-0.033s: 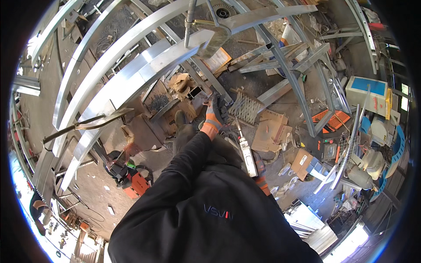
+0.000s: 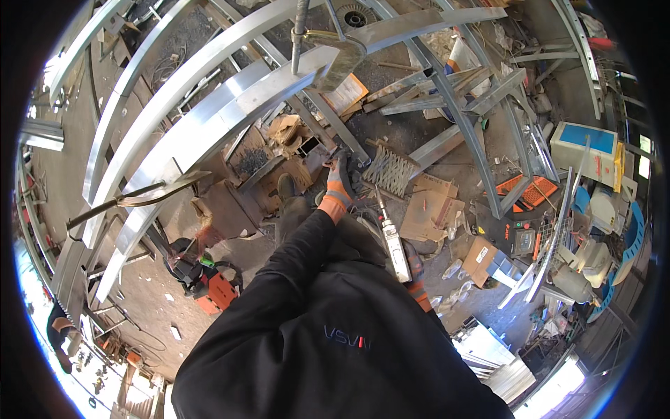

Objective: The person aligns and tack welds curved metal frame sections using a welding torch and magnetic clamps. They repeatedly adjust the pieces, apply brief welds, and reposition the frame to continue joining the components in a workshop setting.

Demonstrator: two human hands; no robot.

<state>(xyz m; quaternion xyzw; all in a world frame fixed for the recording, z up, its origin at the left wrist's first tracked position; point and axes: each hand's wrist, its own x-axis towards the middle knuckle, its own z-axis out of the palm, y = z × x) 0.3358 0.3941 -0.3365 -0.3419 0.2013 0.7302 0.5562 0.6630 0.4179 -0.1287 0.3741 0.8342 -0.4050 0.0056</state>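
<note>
My left hand (image 2: 339,183), in an orange and grey work glove, reaches forward to the end of a square metal tube (image 2: 310,145) low in front of me. Its fingers look closed, but what lies between them is hidden. My right hand (image 2: 417,274), gloved alike, is partly covered by a white welding gun (image 2: 395,251) that it holds at my right side. The gun's narrow metal nozzle (image 2: 380,200) points forward, to the right of my left glove and apart from it. Above and left, long curved metal beams (image 2: 202,140) cross the view, with a clamp (image 2: 296,42) on one.
An expanded-metal mesh piece (image 2: 388,171) and flattened cardboard (image 2: 430,209) lie right of my hands. Angled metal legs (image 2: 457,112) stand beyond. A red and black tool (image 2: 218,290) lies on the floor at left. A white and blue machine box (image 2: 583,153) stands far right.
</note>
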